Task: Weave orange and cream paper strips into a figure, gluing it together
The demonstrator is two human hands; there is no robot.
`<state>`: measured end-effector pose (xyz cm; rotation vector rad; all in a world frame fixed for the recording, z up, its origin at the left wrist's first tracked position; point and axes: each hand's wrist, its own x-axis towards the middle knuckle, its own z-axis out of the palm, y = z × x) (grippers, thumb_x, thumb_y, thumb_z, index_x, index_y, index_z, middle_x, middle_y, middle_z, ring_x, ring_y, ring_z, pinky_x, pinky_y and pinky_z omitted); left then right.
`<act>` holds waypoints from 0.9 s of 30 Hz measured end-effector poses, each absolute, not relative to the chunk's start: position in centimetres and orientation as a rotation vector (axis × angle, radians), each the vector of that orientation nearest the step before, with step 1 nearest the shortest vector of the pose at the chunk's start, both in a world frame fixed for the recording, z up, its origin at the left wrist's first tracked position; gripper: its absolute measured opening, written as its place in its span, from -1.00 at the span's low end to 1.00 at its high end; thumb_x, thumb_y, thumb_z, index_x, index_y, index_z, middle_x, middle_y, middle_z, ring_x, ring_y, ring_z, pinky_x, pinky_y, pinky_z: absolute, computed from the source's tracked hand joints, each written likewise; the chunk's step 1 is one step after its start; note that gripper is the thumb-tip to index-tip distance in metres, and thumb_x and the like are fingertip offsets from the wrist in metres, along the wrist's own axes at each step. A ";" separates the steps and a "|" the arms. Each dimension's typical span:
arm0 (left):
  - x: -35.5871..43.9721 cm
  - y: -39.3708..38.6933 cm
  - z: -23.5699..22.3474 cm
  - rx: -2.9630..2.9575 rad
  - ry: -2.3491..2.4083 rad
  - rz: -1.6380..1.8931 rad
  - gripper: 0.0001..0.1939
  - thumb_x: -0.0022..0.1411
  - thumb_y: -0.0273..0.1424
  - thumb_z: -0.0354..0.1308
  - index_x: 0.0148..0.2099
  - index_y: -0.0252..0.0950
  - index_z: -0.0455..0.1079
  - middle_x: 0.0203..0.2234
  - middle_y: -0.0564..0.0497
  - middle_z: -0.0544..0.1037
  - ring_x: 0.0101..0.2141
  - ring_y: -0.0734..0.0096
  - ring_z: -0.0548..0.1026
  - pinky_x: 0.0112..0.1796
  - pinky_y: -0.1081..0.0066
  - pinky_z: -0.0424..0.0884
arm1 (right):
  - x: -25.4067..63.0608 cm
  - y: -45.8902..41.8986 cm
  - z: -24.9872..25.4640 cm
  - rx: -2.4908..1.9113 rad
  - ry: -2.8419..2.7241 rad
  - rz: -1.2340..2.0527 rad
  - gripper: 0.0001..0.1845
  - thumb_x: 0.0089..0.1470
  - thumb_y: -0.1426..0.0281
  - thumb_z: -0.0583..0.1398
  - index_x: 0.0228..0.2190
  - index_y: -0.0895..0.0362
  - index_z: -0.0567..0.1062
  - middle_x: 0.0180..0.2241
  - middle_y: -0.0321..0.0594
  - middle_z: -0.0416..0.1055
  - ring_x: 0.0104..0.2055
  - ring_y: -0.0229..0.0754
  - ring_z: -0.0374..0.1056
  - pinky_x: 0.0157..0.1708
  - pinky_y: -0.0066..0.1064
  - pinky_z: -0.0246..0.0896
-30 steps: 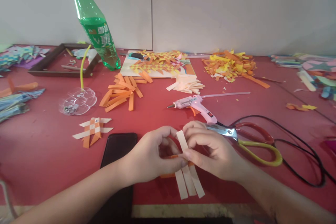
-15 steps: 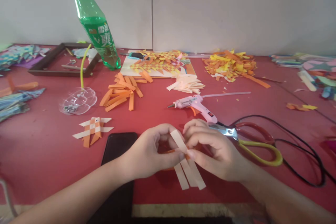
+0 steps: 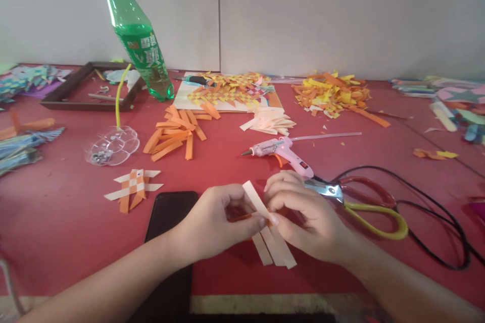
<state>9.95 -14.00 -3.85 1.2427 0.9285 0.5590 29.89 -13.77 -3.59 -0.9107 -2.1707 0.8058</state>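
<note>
Between both hands, over the red table, are cream and orange paper strips (image 3: 276, 247), crossing one another. My left hand (image 3: 220, 219) pinches them between thumb and fingers from the left. On the right, my right hand (image 3: 303, 212) is closed on the same strips, thumb pressed near the crossing. One cream strip sticks up toward the upper left and several hang below; the orange part is mostly hidden by my fingers. A finished-looking woven paper fish (image 3: 134, 189), orange and cream with an eye, lies to the left. A black phone (image 3: 170, 217) lies partly under my left forearm.
Behind my hands lie a pink glue gun (image 3: 284, 151), orange strips (image 3: 174, 133) and cream strips (image 3: 269, 121). Scissors (image 3: 364, 207) and a black cable (image 3: 460, 232) are at right. A green bottle (image 3: 142, 55), a clear palette (image 3: 117, 144) and a dark frame (image 3: 76, 105) stand left.
The paper strips have tilted and shifted slightly up and left in my fingers. Both hands keep their pinch, and the things on the table stay where they were.
</note>
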 end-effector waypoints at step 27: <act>9.8 -13.6 -4.1 1.098 0.868 0.511 -0.83 0.09 -0.36 0.31 -0.34 -0.35 0.42 -0.50 0.07 0.52 -0.48 0.55 0.46 -0.41 0.54 0.35 | 30.0 -13.8 -3.6 -0.921 -2.183 0.867 -0.87 0.12 0.44 0.11 -0.48 0.08 0.34 -0.46 -0.28 0.35 -0.28 -0.16 0.26 -0.19 -0.17 0.14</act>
